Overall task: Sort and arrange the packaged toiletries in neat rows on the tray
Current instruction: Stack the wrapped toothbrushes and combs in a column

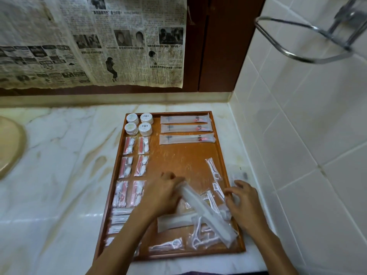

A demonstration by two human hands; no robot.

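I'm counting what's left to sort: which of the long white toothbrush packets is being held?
The long white packet lying diagonally at the wooden tray's near right; the left hand grips its upper end. Three others lie in a neat row at the far right.

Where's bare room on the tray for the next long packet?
Bare wood on the tray lies below the three long packets, right of the cotton-swab packs. The near right corner is crowded with floss picks, loose packets and both hands.
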